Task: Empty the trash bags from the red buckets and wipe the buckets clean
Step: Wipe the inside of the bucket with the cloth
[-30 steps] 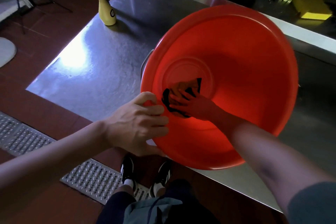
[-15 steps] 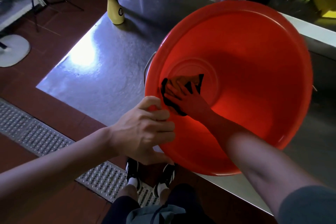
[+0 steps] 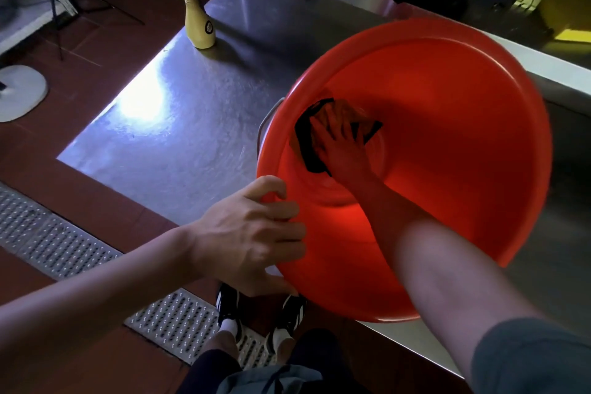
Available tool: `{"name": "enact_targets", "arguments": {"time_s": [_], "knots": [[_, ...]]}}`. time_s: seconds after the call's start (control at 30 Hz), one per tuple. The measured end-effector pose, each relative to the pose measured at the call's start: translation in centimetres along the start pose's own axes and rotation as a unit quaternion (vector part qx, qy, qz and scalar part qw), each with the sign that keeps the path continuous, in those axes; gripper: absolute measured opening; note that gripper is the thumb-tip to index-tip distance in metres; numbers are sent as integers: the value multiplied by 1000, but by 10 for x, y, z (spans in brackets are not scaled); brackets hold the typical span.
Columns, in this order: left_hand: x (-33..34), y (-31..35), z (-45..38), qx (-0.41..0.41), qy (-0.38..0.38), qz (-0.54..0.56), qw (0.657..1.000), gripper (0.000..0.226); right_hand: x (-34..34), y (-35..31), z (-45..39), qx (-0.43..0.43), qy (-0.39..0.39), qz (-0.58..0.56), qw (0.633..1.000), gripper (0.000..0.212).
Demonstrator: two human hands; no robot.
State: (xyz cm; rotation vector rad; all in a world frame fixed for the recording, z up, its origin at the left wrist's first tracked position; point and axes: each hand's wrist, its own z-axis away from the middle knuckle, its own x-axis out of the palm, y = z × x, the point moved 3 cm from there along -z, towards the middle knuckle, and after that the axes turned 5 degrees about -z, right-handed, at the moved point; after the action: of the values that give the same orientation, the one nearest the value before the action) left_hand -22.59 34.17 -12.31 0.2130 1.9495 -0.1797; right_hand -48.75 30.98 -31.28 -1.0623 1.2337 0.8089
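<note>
Your left hand (image 3: 252,233) grips the near rim of the red bucket (image 3: 463,169), which sits tilted toward you on the steel table (image 3: 179,137). Your right hand (image 3: 340,147), fingers spread flat, presses a dark cloth (image 3: 307,137) against the inner wall at 9 o'clock. A yellow spray bottle (image 3: 198,19) stands well apart at 11 o'clock.

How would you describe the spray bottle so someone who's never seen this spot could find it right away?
Start at the shiny steel table where the big red bucket sits. Go to its far edge, left of the bucket. The spray bottle stands upright there alone: pale yellow, with a trigger nozzle and a small round dark label.
</note>
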Motion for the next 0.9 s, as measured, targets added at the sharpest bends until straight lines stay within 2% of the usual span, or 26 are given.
{"name": "enact_targets", "arguments": {"time_s": [0.1, 0.2, 0.3, 0.43, 0.5, 0.7, 0.83, 0.9], "knots": [[0, 3, 0, 17, 12, -3, 1000, 47, 1, 16, 2, 72, -4, -25, 997, 65], [2, 3, -1, 24, 18, -14, 999, 46, 1, 23, 12, 128, 27, -41, 991, 65], [3, 1, 2, 18, 35, -10, 999, 47, 9, 34, 31, 209, 39, -99, 972, 64], [6, 3, 2, 19, 52, -17, 998, 47, 31, 34, 55, 230, 62, -178, 955, 61], [9, 5, -1, 26, 54, -19, 998, 47, 42, 27, 63, 268, 79, -213, 936, 62], [15, 8, 0, 41, 71, -30, 996, 47, 48, -6, 69, 370, -12, -264, 891, 79], [15, 8, 5, 46, 72, -34, 996, 47, 38, -38, 65, 447, -46, -349, 823, 81], [15, 8, 8, 41, 72, -39, 996, 47, 29, -37, 66, 447, -87, -350, 819, 88]]}}
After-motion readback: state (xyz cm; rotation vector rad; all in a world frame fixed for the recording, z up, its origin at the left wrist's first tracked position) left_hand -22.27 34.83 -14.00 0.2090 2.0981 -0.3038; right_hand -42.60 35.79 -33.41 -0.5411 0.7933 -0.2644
